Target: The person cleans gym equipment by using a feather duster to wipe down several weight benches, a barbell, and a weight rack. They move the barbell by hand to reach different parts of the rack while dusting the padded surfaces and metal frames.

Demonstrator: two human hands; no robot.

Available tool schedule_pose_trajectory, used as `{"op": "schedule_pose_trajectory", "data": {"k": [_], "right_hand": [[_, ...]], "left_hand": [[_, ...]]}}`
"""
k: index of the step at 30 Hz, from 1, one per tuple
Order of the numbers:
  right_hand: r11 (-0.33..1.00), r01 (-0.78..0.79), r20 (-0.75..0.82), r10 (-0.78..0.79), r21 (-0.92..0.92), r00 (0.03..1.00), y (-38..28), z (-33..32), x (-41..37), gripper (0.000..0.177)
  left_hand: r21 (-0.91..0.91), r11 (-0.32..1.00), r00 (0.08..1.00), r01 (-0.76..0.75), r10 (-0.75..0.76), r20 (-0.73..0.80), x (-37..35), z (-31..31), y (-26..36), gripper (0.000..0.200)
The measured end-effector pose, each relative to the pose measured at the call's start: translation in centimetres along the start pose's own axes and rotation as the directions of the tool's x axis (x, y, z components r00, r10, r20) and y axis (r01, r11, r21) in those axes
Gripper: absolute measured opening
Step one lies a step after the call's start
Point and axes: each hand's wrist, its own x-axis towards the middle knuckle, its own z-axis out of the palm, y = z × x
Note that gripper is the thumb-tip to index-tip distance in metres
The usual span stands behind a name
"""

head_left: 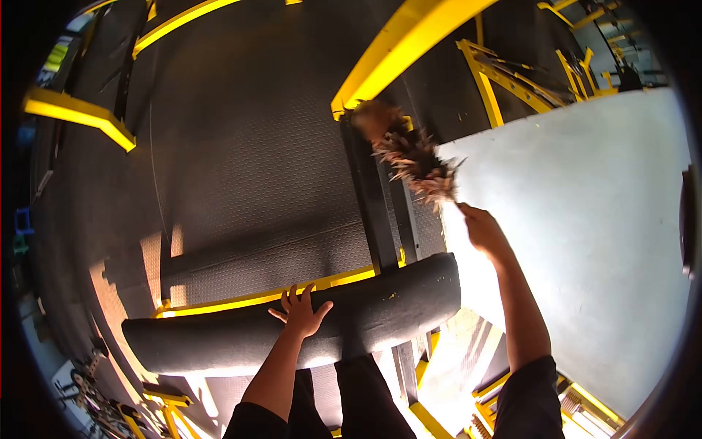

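Observation:
My right hand is closed around the handle of a feather duster. Its brown feathers point up and to the left, over the black upright beam where a yellow bar begins; the far tip is smeared by motion. Spread flat, my left hand rests with fingers apart on a long black padded cushion. The pad lies crosswise in front of my legs, with small yellow marks near its right end. Just beyond its far edge runs a yellow frame bar.
A thick yellow bar slants across the top. To the right stands a pale wall, close to my right arm. Textured black matting covers the floor. More yellow frames stand at the left, and exercise equipment at the upper right.

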Motion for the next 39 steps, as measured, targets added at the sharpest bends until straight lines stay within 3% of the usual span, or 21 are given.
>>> {"op": "schedule_pose_trajectory", "data": {"k": [2,4,5,8,10,13,17,20,21,22,23,25,27,28,29,32,33,35,37,38,39], "right_hand": [[0.998,-0.062,0.051,0.062,-0.011,0.997,-0.2,0.6,-0.3,0.039],[0.896,-0.092,0.126,0.162,-0.435,0.979,0.7,1.5,-0.8,0.043],[0.872,-0.161,0.233,0.295,-0.462,0.927,-1.4,0.2,-2.0,0.046],[0.862,-0.19,0.228,0.326,-0.469,0.918,-1.4,1.7,-5.2,0.045],[0.925,-0.197,0.106,0.243,-0.325,0.964,-0.7,3.1,-8.3,0.045],[0.895,-0.302,0.05,0.336,-0.329,0.94,0.7,3.9,-14.2,0.046],[0.921,-0.331,-0.149,0.363,0.205,0.92,3.5,9.8,-25.1,0.041],[0.763,-0.352,-0.176,0.513,0.542,0.84,3.2,18.4,-33.1,0.04],[0.814,-0.243,-0.379,0.482,0.528,0.79,3.7,23.7,-35.2,0.038],[0.754,-0.201,-0.42,0.542,0.626,0.728,2.8,26.8,-37.4,0.034],[0.579,-0.407,-0.216,0.725,0.707,0.654,1.4,29.3,-39.4,0.031],[0.421,-0.348,-0.175,0.81,0.838,0.56,0.3,37.8,-42.6,0.031],[0.391,-0.262,-0.228,0.843,0.882,0.488,-1.1,44.8,-44.8,0.032],[0.348,-0.318,-0.157,0.853,0.882,0.497,-0.9,48.0,-45.4,0.032],[0.302,-0.376,-0.079,0.859,0.876,0.506,-1.0,50.5,-46.1,0.031],[0.196,-0.539,-0.001,0.94,0.819,0.34,0.5,52.5,-48.9,0.03],[0.141,-0.502,-0.041,0.978,0.853,0.205,1.4,55.3,-48.9,0.03],[-0.027,-0.367,0.033,0.999,0.93,0.01,2.7,56.0,-49.7,0.036],[0.011,-0.322,0.046,0.984,0.947,0.17,4.0,56.5,-51.3,0.036],[0.154,-0.388,-0.076,0.975,0.909,0.209,5.1,56.6,-52.6,0.031],[0.147,-0.392,-0.075,0.978,0.908,0.194,6.9,56.1,-53.7,0.031]], "left_hand": [[0.026,1.0,1.0,-0.012,0.012,0.0,0.3,0.3,0.0,0.091],[0.053,0.999,1.0,-0.012,0.012,-0.001,0.5,0.8,-0.5,0.091],[0.056,0.998,1.0,-0.01,0.011,-0.014,0.7,1.0,-0.7,0.091],[0.079,0.997,0.999,-0.024,0.026,-0.023,0.5,1.0,-0.5,0.09],[0.098,0.994,0.999,-0.042,0.044,-0.018,0.4,0.9,-0.4,0.09],[0.154,0.986,0.997,-0.059,0.065,-0.036,0.5,1.4,-0.6,0.089],[0.112,0.988,0.991,-0.11,0.117,-0.064,1.1,1.7,-1.7,0.085],[0.137,0.956,0.96,-0.258,0.269,-0.071,2.2,1.3,-2.8,0.086],[0.153,0.93,0.931,-0.334,0.351,-0.103,4.4,2.2,-4.3,0.086],[0.204,0.898,0.904,-0.39,0.415,-0.1,4.6,1.9,-4.8,0.086],[0.26,0.857,0.871,-0.444,0.481,-0.1,4.2,1.7,-4.3,0.085],[0.354,0.847,0.868,-0.396,0.471,-0.158,0.1,2.2,-3.2,0.084],[0.452,0.832,0.863,-0.322,0.454,-0.221,-1.8,4.0,-2.8,0.084],[0.54,0.675,0.691,-0.503,0.689,-0.218,-2.2,5.2,-2.9,0.087],[0.615,0.47,0.469,-0.633,0.865,-0.178,-2.8,6.5,-3.2,0.09],[0.567,0.27,0.398,-0.778,0.91,0.114,-7.4,11.5,-0.6,0.099],[0.575,0.169,0.373,-0.8,0.892,0.256,-8.4,12.6,0.4,0.102],[0.612,0.103,0.37,-0.784,0.87,0.327,-9.0,15.0,2.2,0.104],[0.641,0.051,0.379,-0.766,0.841,0.386,-9.5,16.3,3.7,0.106],[0.698,0.068,0.442,-0.713,0.817,0.371,-9.7,16.8,4.8,0.108],[0.748,0.089,0.502,-0.658,0.792,0.347,-9.9,17.2,6.1,0.111]]}}
